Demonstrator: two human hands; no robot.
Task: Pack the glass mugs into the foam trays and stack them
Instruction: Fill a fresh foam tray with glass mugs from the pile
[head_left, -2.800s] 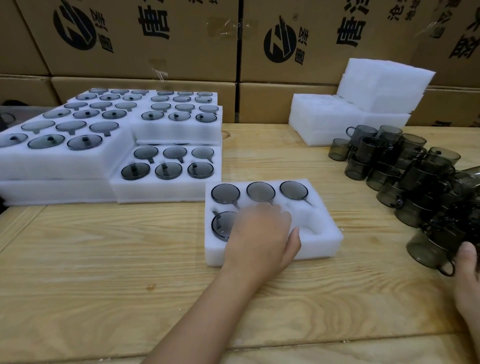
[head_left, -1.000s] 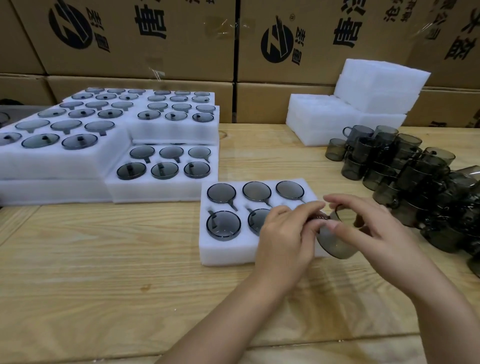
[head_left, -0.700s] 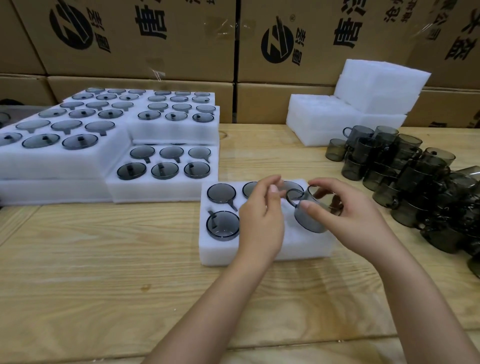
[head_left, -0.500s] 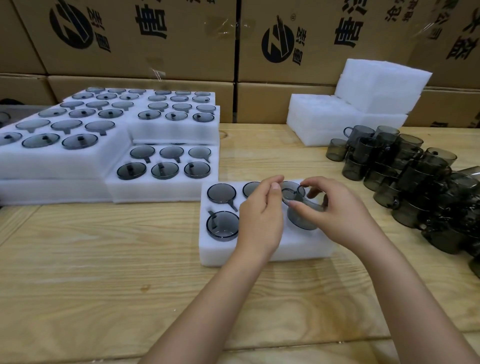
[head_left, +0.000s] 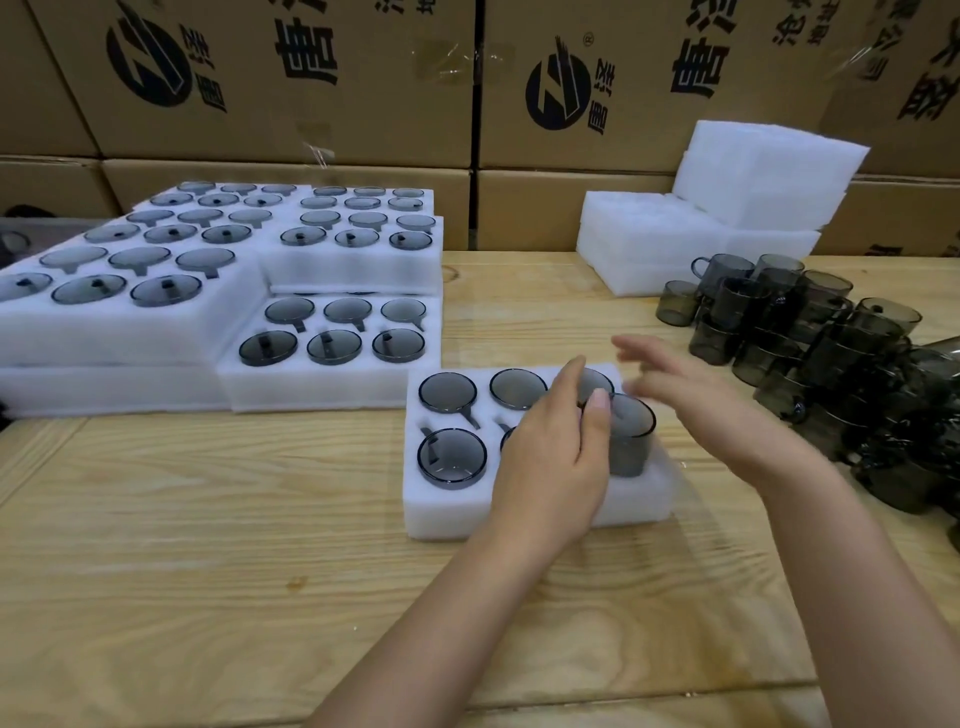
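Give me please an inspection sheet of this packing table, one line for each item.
Surface: wooden table.
Job's things: tray in front, one mug standing high in its front right slot; loose mugs heaped at right; filled trays stacked at left; empty trays behind right.
Clutter: nothing seen.
Hands: left hand, thumb against the mug; right hand open, blurred, holding nothing.
Cables: nothing seen.
Surroundings: printed cartons behind the table.

The left hand (head_left: 550, 467) covers most of 1 smoky grey glass mug (head_left: 506, 437) in the white foam tray (head_left: 447, 514) and the right hand (head_left: 691, 410) is motion-blurred.
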